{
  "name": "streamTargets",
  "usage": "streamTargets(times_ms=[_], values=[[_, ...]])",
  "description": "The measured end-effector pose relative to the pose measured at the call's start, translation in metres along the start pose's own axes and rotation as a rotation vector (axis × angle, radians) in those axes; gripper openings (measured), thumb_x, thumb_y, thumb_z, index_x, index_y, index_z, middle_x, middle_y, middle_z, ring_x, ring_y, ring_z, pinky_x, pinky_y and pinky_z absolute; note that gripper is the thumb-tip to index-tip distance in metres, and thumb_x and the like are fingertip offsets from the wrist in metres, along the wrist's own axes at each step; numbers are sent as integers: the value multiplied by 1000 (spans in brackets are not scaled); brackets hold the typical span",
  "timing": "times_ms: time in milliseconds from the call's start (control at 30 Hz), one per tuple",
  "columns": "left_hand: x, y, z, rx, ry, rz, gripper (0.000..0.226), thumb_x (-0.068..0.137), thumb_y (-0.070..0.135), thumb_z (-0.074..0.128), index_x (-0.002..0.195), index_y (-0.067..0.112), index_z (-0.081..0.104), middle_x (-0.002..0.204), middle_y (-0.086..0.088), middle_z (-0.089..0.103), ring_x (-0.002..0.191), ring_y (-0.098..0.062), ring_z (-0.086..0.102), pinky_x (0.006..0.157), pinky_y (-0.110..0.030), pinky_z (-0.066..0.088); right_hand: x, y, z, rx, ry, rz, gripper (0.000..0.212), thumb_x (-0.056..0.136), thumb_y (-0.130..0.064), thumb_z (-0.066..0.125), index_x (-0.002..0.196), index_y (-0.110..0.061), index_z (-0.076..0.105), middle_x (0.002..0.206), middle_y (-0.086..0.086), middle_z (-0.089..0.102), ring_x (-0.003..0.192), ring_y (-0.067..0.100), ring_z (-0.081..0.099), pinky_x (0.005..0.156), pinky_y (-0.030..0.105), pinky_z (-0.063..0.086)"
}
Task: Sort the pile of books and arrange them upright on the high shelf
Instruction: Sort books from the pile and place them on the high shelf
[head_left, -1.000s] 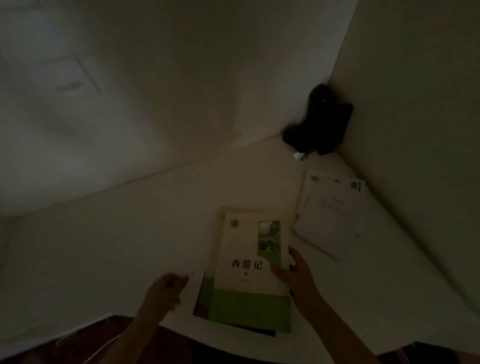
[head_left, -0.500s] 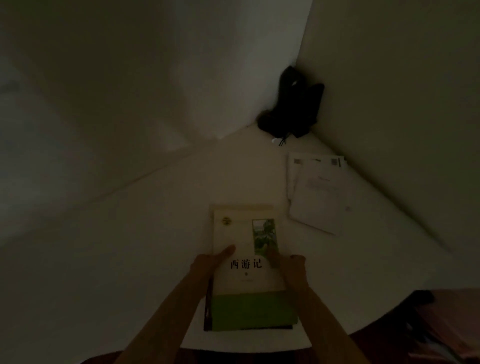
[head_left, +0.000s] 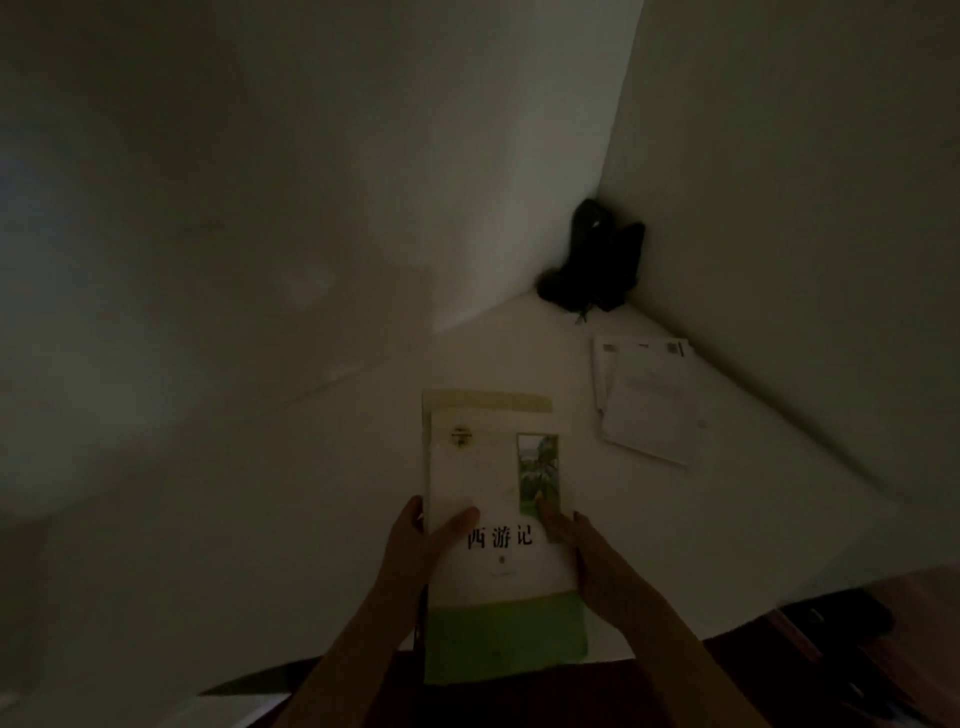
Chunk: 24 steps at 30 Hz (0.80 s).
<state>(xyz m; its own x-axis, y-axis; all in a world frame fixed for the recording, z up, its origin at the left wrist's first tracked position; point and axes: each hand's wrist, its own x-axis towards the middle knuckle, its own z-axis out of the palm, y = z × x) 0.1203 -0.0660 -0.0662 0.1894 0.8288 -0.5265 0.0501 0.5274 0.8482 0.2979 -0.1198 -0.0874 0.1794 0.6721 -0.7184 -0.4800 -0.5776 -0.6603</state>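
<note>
White high shelf (head_left: 727, 545), dim light, walls meet in the far corner. Nothing stands upright on it yet.

Black object (head_left: 592, 260) jammed into that corner; can't tell what it is. Loose stack of white papers (head_left: 647, 405) lies flat near the right wall, well apart from the books.

Book pile (head_left: 488, 400): lying flat on the shelf, near edge hanging over the front lip. Top one is a white and green book (head_left: 498, 545) titled 西游记, cover up. At least one more under it, its edge showing at the far end and a dark edge on the left. Long axis runs front to back, title reading toward the person, green band nearest them.

Left hand (head_left: 415, 545): thumb on the cover, fingers wrapped round the left edge, clamping it. Right hand (head_left: 587, 545): thumb on the cover by the picture panel, rest down the right edge, also clamping.

Likely reason for the two-sided hold: square the pile, or tip the top book up onto an edge. Overhang gives fingers room underneath.
</note>
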Motion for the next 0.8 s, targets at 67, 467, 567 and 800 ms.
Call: streamTargets(times_ms=[67, 467, 567, 800], values=[[-22, 18, -13, -20, 38, 78, 40, 70, 19, 76, 105, 16, 56, 102, -8, 66, 86, -24, 67, 64, -36, 59, -19, -16, 15, -48, -129, -68, 73, 68, -37, 71, 129, -2, 50, 116, 18, 66, 104, 34, 64, 86, 46, 54], [-214, 150, -107, -153, 490, 670, 42, 60, 27, 76, 97, 16, 58, 93, -4, 70, 75, -17, 70, 62, -35, 58, -185, -109, 171, -264, -531, -652, 54, 63, -38, 70, 109, -13, 60, 102, 8, 70, 87, 26, 70, 72, 45, 59], [-261, 199, -124, -140, 568, 815, 49, 54, 35, 77, 97, 20, 59, 92, -1, 71, 76, -16, 71, 64, -37, 58, -235, -143, 211, -264, -638, -759, 53, 62, -42, 69, 107, -16, 62, 99, 8, 72, 86, 28, 70, 72, 47, 58], [-345, 310, -157, -67, 648, 1061, 57, 57, 38, 77, 108, 17, 60, 93, -5, 72, 75, -19, 71, 63, -37, 59, -332, -220, 290, -222, -773, -1001, 17, 80, -31, 67, 89, -16, 67, 74, 1, 74, 66, 19, 71, 53, 31, 57]])
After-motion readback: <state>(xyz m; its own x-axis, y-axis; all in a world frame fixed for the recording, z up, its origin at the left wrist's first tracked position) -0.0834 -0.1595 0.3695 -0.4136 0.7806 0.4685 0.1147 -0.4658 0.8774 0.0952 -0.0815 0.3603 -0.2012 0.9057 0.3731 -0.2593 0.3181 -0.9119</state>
